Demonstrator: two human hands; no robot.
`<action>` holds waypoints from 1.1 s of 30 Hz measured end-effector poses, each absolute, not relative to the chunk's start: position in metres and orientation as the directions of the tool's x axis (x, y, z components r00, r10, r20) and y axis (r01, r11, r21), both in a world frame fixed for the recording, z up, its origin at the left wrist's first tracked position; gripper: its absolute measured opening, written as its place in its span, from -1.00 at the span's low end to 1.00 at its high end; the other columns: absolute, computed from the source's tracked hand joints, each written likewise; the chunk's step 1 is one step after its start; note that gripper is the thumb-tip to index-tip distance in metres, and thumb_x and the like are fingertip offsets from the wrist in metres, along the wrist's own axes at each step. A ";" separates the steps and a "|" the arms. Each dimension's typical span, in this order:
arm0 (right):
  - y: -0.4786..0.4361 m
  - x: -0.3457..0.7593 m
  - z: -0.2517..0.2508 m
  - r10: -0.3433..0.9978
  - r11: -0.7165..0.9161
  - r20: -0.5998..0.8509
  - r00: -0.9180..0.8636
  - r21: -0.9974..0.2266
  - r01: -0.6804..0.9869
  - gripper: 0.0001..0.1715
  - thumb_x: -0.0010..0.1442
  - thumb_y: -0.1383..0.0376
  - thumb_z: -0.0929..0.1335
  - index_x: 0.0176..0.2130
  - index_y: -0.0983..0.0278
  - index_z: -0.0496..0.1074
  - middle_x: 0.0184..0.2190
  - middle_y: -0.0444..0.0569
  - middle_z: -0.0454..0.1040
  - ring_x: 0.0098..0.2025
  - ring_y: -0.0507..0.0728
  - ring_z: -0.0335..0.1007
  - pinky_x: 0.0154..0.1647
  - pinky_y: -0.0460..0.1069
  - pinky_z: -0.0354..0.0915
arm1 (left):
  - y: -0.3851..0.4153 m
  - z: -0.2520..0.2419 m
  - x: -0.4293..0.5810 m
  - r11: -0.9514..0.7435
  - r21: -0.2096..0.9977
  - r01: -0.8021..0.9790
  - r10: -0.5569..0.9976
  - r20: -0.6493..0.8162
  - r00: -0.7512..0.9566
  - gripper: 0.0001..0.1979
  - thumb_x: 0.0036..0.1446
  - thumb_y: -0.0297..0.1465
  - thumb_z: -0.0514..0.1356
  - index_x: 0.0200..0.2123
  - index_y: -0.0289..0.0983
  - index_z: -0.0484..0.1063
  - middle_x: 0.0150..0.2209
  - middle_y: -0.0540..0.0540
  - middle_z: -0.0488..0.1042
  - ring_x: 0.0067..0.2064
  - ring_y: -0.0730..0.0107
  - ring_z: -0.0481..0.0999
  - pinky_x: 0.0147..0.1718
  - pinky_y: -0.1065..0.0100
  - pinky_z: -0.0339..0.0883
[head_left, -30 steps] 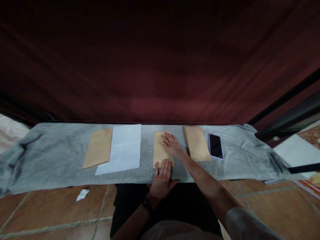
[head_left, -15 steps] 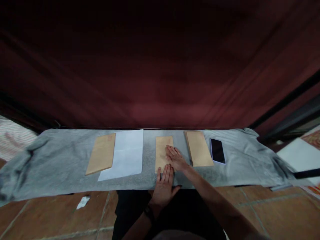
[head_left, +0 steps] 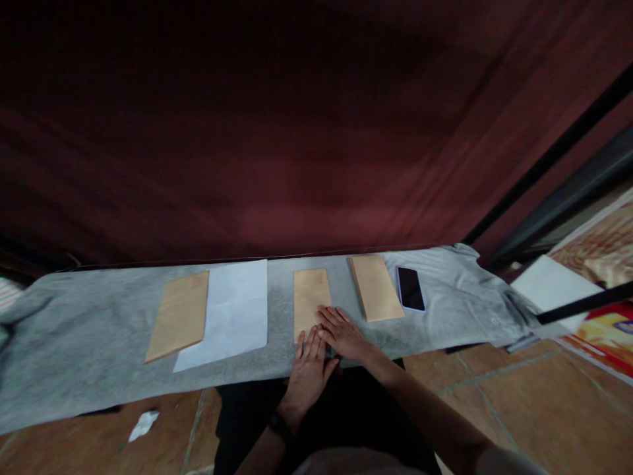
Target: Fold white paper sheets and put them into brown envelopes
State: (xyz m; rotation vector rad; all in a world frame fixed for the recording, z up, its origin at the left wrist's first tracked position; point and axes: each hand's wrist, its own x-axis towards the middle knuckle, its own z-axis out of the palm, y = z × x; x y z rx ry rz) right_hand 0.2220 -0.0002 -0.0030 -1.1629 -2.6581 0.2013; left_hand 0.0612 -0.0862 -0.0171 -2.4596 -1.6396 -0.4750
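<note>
A brown paper envelope [head_left: 310, 290] lies upright before me on the grey cloth, with faint print at its upper right. On its near edge my left hand [head_left: 307, 369] rests flat, fingers stretched out. My right hand [head_left: 343, 333] lies flat across the lower right part of the same envelope, its fingers extended and its edge touching the left fingertips. Both hands cover the envelope's lower end. To the right is a stack of brown envelopes [head_left: 378, 288]. On the left, more brown envelopes [head_left: 180, 310] partly overlap white paper [head_left: 237, 310].
A phone [head_left: 410, 288] with a dark screen lies right of the stack. Grey cloth [head_left: 89, 336] covers the narrow bench, with a dark red curtain [head_left: 277, 165] behind it. A crumpled white scrap [head_left: 143, 425] is on the tiled floor. A black bar [head_left: 588, 303] crosses at the right.
My right hand has slid down the envelope towards its near edge, beside my left hand. The left hand stays at the lower end. My view has turned slightly right.
</note>
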 end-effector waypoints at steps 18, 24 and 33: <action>-0.054 0.243 0.006 0.738 0.673 0.124 -0.663 -0.198 0.713 -0.41 0.48 0.15 0.20 0.42 0.17 0.15 0.46 -0.02 0.06 0.45 0.24 0.05 0.48 0.25 -0.05 | -0.099 0.002 0.051 -0.313 0.110 0.943 0.938 0.194 0.288 -0.30 0.36 -0.08 0.05 0.38 -0.43 0.18 0.41 -0.36 0.16 0.46 0.04 0.08 0.42 0.02 0.00; -0.056 0.243 0.009 0.759 0.650 0.122 -0.640 -0.205 0.731 -0.44 0.50 0.20 0.16 0.40 0.17 0.19 0.43 -0.02 0.14 0.43 0.23 0.12 0.47 0.26 -0.03 | -0.101 -0.001 0.047 -0.326 0.113 0.939 0.936 0.180 0.303 -0.27 0.35 -0.09 0.06 0.44 -0.36 0.04 0.43 -0.31 0.12 0.48 0.07 0.02 0.43 -0.02 -0.07; -0.060 0.254 0.004 0.780 0.625 0.142 -0.609 -0.213 0.751 -0.44 0.51 0.19 0.13 0.41 0.18 0.19 0.42 -0.01 0.18 0.43 0.25 0.12 0.47 0.28 -0.04 | -0.101 -0.001 0.045 -0.302 0.134 0.944 0.944 0.178 0.277 -0.26 0.34 -0.07 0.09 0.43 -0.32 0.06 0.44 -0.31 0.10 0.48 0.03 0.02 0.43 -0.02 -0.08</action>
